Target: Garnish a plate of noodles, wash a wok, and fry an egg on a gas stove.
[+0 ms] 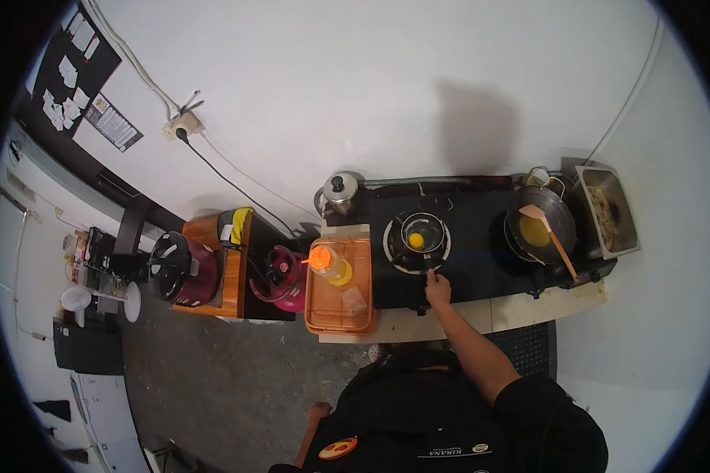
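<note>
My right hand (438, 290) grips the handle of a small frying pan (433, 226) on the left burner (389, 250) of a black gas stove. A raw egg with a whole yellow yolk (416, 240) lies in that pan, towards its near left side. Low beside my body hangs my left hand (319, 409), partly hidden and away from the stove; its fingers are too small to make out. On the right burner rests a dark wok (559, 217) with yellowish liquid (533, 232) in it. A spatula with a wooden handle (559, 251) leans across the wok's rim.
Left of the stove, an orange tray with a wire rack (315, 301) carries an oil squeeze bottle (331, 266). A lidded metal pot (340, 190) stands behind it. Rightmost is a steel food pan (621, 207). A pink gas cylinder (284, 284) and a red cooker (195, 269) are further left.
</note>
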`<action>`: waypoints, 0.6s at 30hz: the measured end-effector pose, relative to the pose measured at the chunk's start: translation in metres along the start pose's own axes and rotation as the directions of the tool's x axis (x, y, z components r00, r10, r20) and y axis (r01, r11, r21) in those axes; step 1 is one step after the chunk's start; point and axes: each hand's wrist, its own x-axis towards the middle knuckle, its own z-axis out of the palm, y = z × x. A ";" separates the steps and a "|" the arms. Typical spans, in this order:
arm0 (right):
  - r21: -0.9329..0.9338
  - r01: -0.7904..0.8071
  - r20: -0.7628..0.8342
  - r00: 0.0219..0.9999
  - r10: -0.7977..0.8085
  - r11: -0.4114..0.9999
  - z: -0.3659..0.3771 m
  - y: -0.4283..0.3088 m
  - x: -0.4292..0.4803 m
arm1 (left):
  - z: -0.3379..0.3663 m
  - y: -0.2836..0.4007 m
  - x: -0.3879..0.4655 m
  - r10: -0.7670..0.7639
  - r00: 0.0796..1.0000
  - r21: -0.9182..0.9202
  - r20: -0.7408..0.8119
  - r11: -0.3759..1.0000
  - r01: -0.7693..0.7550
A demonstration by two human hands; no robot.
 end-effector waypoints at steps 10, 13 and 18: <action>-0.122 0.114 -0.011 0.993 -0.116 0.986 -0.014 -0.002 -0.001 | 0.004 0.113 -0.060 -0.024 0.940 -0.362 -0.340 0.926 -0.107; -0.156 0.100 0.013 0.995 -0.099 0.983 -0.023 -0.018 -0.012 | 0.014 0.116 -0.071 -0.049 0.938 -0.369 -0.342 0.925 -0.086; -0.163 0.053 0.068 0.997 -0.042 0.985 -0.023 -0.013 -0.004 | 0.046 0.096 -0.071 -0.021 0.937 -0.082 -0.350 0.997 -0.009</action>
